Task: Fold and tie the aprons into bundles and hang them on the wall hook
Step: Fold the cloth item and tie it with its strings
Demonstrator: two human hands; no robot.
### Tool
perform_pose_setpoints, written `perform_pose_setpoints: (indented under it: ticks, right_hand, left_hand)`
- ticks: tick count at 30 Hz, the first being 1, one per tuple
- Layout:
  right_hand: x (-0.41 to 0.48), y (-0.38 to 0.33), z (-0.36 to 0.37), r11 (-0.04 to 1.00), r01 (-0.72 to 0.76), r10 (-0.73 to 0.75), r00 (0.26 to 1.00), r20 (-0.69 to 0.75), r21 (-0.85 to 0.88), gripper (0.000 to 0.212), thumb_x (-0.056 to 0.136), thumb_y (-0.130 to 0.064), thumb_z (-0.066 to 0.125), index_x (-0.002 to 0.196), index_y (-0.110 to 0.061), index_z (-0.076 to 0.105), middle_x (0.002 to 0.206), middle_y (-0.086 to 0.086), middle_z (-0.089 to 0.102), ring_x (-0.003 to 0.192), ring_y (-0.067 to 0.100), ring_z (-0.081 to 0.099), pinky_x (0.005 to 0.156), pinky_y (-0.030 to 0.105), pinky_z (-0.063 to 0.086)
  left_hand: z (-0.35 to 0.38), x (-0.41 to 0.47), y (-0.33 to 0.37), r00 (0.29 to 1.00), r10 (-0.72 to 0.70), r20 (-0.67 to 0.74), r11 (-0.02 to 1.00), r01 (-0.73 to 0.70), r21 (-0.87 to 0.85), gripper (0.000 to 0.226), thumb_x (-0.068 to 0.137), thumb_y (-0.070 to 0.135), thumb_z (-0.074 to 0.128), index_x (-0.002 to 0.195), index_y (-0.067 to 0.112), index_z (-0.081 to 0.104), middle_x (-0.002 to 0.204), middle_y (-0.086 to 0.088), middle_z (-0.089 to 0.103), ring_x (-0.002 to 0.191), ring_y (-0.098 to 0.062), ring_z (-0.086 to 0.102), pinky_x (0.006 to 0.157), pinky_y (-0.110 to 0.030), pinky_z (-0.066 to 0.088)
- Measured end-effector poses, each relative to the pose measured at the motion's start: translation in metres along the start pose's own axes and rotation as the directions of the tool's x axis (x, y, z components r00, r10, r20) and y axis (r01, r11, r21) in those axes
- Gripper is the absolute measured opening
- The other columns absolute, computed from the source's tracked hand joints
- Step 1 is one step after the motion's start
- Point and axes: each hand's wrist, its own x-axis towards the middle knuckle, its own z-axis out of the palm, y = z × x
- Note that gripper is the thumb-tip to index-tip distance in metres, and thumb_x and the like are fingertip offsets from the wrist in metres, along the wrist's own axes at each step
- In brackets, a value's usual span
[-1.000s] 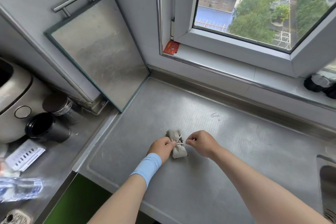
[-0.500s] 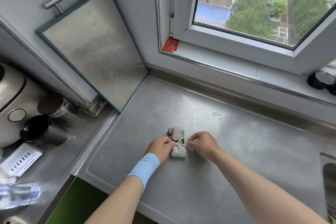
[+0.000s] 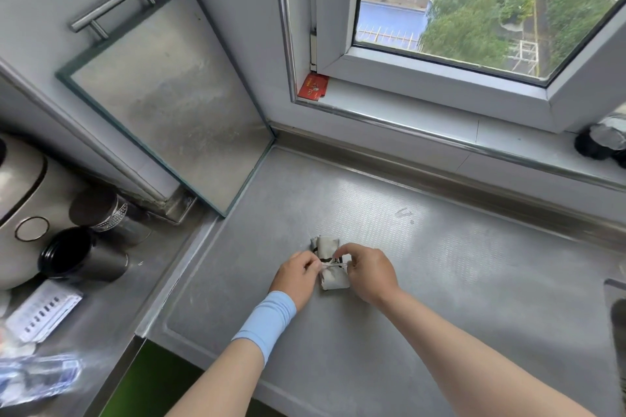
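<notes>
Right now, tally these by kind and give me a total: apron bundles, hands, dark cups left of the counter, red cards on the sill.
Apron bundle: 1
Hands: 2, left hand and right hand, both pinching the bundle
Dark cups: 2, far cup and near cup
Red card: 1
Total: 6

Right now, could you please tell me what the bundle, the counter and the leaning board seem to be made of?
Bundle: matte grey-beige cloth, judging by soft creases and rolled ends. Counter: probably stainless steel, brushed, with a dull sheen and an embossed dotted patch. Leaning board: likely glass, going by its greenish edge; the face looks cloudy.
</notes>
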Motion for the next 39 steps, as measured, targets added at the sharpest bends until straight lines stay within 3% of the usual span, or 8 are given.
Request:
perform_pose_setpoints:
  ticks: [4,9,16,23,27,33,37,39]
  right_hand:
    - [0.001,0.002,-0.002,0.997,-0.042,0.038,0.998,0.055,0.064,0.042,0.085,-0.007,0.052,0.1,-0.036,0.077,0.078,-0.018,0.063,0.069,-0.001,0.052,0.055,0.007,0.032]
    - [0.003,0.005,-0.011,0.992,-0.078,0.068,0.993,0.096,0.103,0.04,0.083,-0.008,0.052,0.096,-0.036,0.078,0.061,-0.02,0.051,0.056,-0.004,0.048,0.05,0.008,0.032]
    - [0.012,0.011,-0.02,0.983,-0.142,0.125,0.983,0.137,0.12,0.027,0.083,-0.016,0.06,0.09,-0.033,0.08,0.077,-0.016,0.064,0.07,0.004,0.055,0.056,0.014,0.037]
    - [0.014,0.007,-0.012,0.988,-0.114,0.096,0.981,0.168,0.103,0.029,0.083,-0.017,0.057,0.092,-0.032,0.08,0.091,-0.01,0.073,0.079,0.007,0.062,0.061,0.017,0.042]
    - [0.012,0.012,-0.015,0.983,-0.102,0.07,0.977,0.204,0.151,0.03,0.085,-0.015,0.056,0.096,-0.03,0.08,0.096,-0.013,0.074,0.075,-0.002,0.057,0.063,0.013,0.039]
    - [0.01,0.009,-0.022,0.839,-0.158,0.076,0.982,0.176,0.52,0.008,0.081,-0.029,0.075,0.083,-0.023,0.079,0.072,-0.008,0.073,0.066,0.002,0.062,0.067,0.024,0.048]
    - [0.013,0.011,-0.027,0.836,-0.148,0.039,0.976,0.212,0.529,0.013,0.08,-0.025,0.081,0.092,-0.021,0.079,0.055,-0.011,0.056,0.05,0.002,0.048,0.054,0.017,0.038]
    - [0.015,0.008,-0.028,0.844,-0.157,0.046,0.974,0.222,0.513,0.011,0.078,-0.026,0.083,0.083,-0.017,0.079,0.065,0.0,0.069,0.06,0.005,0.057,0.062,0.022,0.045]
  left_hand:
    - [0.002,-0.001,0.013,0.988,0.155,0.003,0.988,-0.155,0.006,0.013,0.095,0.022,0.054,0.084,0.021,0.062,0.089,0.009,0.049,0.076,-0.007,0.049,0.07,-0.015,0.034]
    - [-0.001,0.015,0.038,0.996,0.05,0.074,0.999,-0.049,-0.021,0.013,0.095,0.021,0.054,0.085,0.018,0.062,0.077,0.007,0.058,0.076,-0.013,0.052,0.061,-0.011,0.034]
    - [-0.035,0.035,0.057,0.931,-0.062,0.36,0.845,-0.143,0.515,0.022,0.093,0.03,0.051,0.095,0.013,0.065,0.104,-0.008,0.065,0.093,-0.025,0.059,0.076,-0.027,0.041]
    - [-0.004,0.036,0.051,0.951,0.112,0.289,0.971,-0.167,0.171,0.013,0.094,0.024,0.055,0.083,0.022,0.062,0.088,0.002,0.052,0.081,-0.015,0.05,0.074,-0.023,0.035]
    - [0.008,0.039,0.04,0.975,0.053,0.216,0.999,-0.051,-0.016,0.013,0.093,0.023,0.058,0.083,0.028,0.065,0.085,0.01,0.063,0.078,-0.008,0.057,0.073,-0.018,0.041]
    - [0.0,0.045,0.038,0.971,0.03,0.237,0.999,-0.021,-0.041,0.015,0.092,0.025,0.057,0.081,0.034,0.063,0.084,0.012,0.067,0.083,-0.01,0.06,0.082,-0.025,0.046]
    - [0.003,0.045,0.034,0.972,0.036,0.233,0.998,-0.024,-0.053,0.022,0.089,0.029,0.058,0.07,0.039,0.063,0.078,0.016,0.065,0.079,-0.009,0.06,0.082,-0.029,0.049]
    - [0.003,0.044,0.034,0.975,0.04,0.217,0.996,-0.022,-0.084,0.023,0.089,0.029,0.058,0.069,0.039,0.063,0.079,0.016,0.066,0.078,-0.008,0.061,0.081,-0.029,0.051]
